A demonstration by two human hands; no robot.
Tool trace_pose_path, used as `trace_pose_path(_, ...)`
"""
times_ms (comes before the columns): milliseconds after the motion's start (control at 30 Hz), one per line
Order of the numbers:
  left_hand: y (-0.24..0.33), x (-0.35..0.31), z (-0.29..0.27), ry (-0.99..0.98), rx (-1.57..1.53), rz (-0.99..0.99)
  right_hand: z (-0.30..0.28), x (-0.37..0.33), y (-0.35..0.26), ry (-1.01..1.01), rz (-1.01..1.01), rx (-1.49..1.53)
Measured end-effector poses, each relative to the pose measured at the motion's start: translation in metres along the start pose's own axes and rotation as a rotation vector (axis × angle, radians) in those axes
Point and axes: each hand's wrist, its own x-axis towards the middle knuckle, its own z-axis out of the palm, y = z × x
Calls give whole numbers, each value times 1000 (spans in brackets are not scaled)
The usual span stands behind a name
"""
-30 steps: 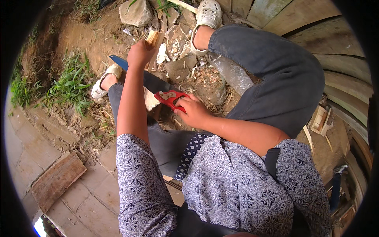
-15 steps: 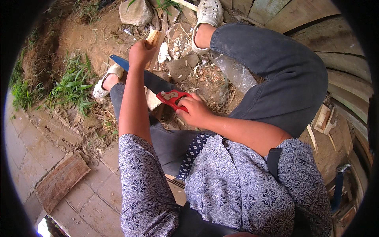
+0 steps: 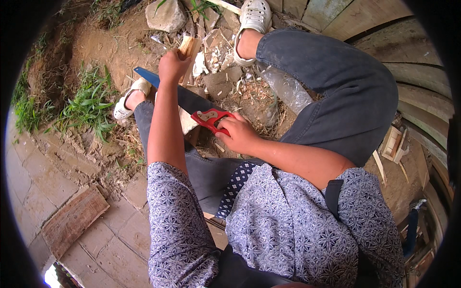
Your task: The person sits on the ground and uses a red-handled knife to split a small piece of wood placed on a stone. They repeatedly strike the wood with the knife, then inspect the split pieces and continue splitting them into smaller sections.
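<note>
The fingers of the right hand [image 3: 238, 136] wrap the red handle [image 3: 204, 117] of the saw [image 3: 193, 100]; those of the left hand [image 3: 172, 68] clasp the pale, grainy wood [image 3: 189, 47]. Both grips match half a second ago; saw and wood have barely shifted. The flat blade [image 3: 186, 96] passes beneath the left forearm [image 3: 165, 125], blue tip [image 3: 146, 75] beyond. Nearby lie whitish chips [image 3: 217, 58], rough stone [image 3: 166, 15] and crinkled clear plastic [image 3: 289, 92].
</note>
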Motion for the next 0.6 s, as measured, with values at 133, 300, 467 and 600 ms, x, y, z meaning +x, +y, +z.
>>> trace_pose_path(133,-1,1,3,-2,-18,-6,0,1,0,-5,3,10)
trace_pose_path(300,-2,1,6,30,-28,8,0,-1,-1,18,-7,-1)
trace_pose_path(467,1,-3,6,72,-42,39,2,-1,2,34,-28,-16)
trace_pose_path(600,-3,-4,7,52,-99,26,4,-2,3,34,-33,-12)
